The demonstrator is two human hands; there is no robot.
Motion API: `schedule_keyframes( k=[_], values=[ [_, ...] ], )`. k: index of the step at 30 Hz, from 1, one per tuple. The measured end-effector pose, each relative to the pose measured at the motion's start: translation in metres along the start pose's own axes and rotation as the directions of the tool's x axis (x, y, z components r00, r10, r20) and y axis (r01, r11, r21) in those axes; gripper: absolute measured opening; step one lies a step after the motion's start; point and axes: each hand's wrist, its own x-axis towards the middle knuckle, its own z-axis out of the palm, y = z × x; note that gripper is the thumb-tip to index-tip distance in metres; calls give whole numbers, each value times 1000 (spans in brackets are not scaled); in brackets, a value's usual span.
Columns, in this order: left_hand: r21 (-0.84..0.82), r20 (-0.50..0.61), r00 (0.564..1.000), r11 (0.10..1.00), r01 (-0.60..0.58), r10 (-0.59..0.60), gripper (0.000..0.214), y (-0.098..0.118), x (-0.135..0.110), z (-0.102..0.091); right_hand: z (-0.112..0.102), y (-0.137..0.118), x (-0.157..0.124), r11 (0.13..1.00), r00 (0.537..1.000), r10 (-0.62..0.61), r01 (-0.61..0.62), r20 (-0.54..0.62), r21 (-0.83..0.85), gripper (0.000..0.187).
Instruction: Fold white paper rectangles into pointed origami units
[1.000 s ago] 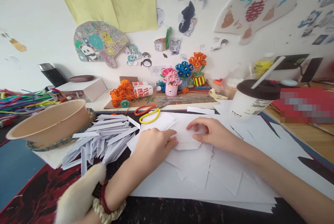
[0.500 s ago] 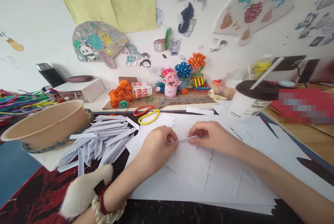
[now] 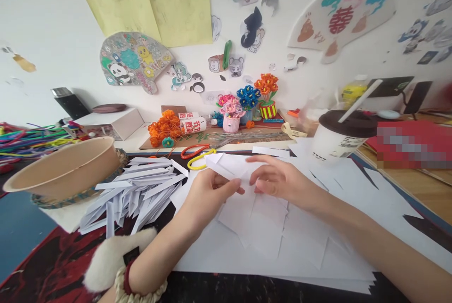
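Observation:
My left hand [image 3: 208, 192] pinches a small folded piece of white paper [image 3: 222, 164] between thumb and fingers, its folded end pointing up and left. Close on the right, my right hand [image 3: 286, 180] has its index finger stretched out and its thumb apart from it, near the paper's right edge. Whether its fingertips touch the paper I cannot tell. Below both hands lie loose cut paper pieces [image 3: 264, 227] on larger white sheets [image 3: 219, 256]. To the left is a heap of folded paper strips [image 3: 141, 190].
Scissors [image 3: 196, 152] with red and yellow handles lie just beyond my left hand. A lidded cup with a straw [image 3: 339, 140] stands at right, a beige bowl [image 3: 63, 166] at left. Potted craft flowers [image 3: 231, 117] line the back. A white fluffy object [image 3: 109, 260] lies by my left wrist.
The paper has tilted up and left in my left hand, its folded end now showing. My right hand has let go of its pinch and spread its fingers.

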Motion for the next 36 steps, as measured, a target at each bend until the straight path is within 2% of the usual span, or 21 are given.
schedule_keyframes(
  k=[3,5,7,9,13,14,17,19,23,29,36],
  values=[
    [-31,26,1000,999,13,-12,31,1,-1,4,6,-2,-1,1000,997,20,-20,79,-3,29],
    [-3,55,998,1000,3,-2,27,2,-3,6,8,-2,-2,1000,992,15,-16,128,7,21],
    [69,105,994,997,-24,16,29,2,-5,7,7,0,-2,1000,988,15,-17,153,6,20],
    [139,104,994,989,-47,33,34,3,-5,5,3,2,-2,999,988,31,-28,152,-21,21],
    [212,-70,995,975,-59,75,34,5,-4,-4,-10,6,-1,989,978,109,-89,177,-120,26],
    [235,-84,992,969,-74,96,31,5,-4,-7,-13,7,-1,986,975,122,-97,184,-137,25],
    [310,-23,992,944,-111,124,18,5,-3,-10,-17,6,1,980,978,128,-99,167,-172,27],
    [356,19,996,930,-90,89,18,3,-2,-10,-18,5,1,978,982,122,-94,142,-188,27],
    [437,32,999,899,-34,22,18,-4,-1,-8,-17,6,1,973,979,130,-94,160,-211,24],
    [582,45,997,809,-79,65,12,-8,-2,-7,-11,11,1,909,993,63,-17,96,-417,19],
    [582,142,989,804,-118,43,10,-4,-4,-11,-12,16,2,876,996,59,-21,63,-482,14]
  ],
)
